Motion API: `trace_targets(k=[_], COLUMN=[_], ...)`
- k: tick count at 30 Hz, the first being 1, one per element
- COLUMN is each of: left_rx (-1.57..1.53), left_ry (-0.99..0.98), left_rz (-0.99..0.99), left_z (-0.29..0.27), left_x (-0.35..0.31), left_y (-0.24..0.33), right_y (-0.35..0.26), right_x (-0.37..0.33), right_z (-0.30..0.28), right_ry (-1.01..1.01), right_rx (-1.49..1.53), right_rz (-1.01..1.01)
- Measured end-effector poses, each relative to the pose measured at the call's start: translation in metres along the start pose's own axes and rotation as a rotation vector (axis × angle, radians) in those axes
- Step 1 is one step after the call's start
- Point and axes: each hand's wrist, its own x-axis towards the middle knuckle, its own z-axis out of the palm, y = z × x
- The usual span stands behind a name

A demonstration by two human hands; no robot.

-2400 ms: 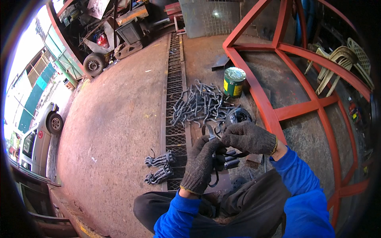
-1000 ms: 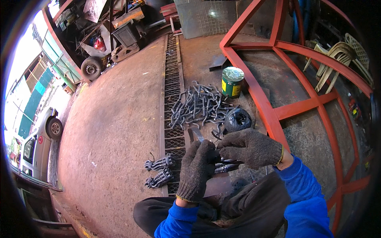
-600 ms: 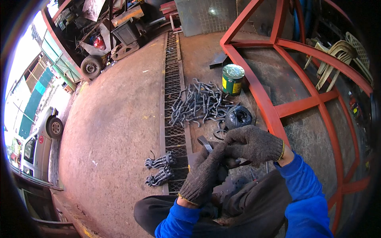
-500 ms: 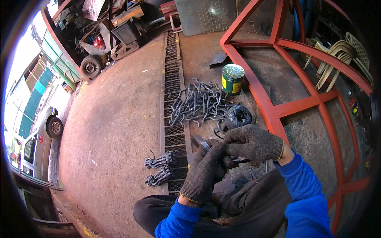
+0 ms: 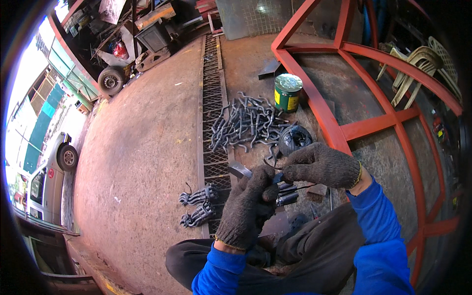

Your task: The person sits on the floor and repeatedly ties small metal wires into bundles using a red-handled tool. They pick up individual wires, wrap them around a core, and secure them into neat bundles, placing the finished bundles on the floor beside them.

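Head view: this side of rod heap, left hand is clutching grey flat piece, right hand apparently pinching dark strand; probably fastening, next likely needing steady tension

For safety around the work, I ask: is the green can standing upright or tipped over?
Upright: the green can stands on the floor, its silvery round top facing up.

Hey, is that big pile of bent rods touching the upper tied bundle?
Apart. The head view shows a stretch of open grating plainly between the pile and the upper bundle.
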Motion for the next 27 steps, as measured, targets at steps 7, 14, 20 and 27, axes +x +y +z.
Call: trace_targets(k=[7,14,20,27], left_rx=[0.172,0.698,0.450,0.542], left_ry=[-0.055,-0.055,-0.058,-0.056], left_rz=[-0.047,0.218,-0.010,-0.049], left_z=[-0.006,-0.009,0.000,-0.003], left_x=[-0.010,-0.004,-0.007,0.005], left_y=[0.012,0.001,-0.001,-0.019], right_y=[-0.006,0.012,0.076,0.033], right_x=[-0.005,0.002,0.026,0.031], right_z=[-0.005,-0.007,-0.006,0.026], right_ry=[-0.051,-0.167,-0.269,-0.014], right_rx=[-0.048,-0.063,-0.051,0.224], right_rz=[0.028,0.063,-0.309,-0.069])
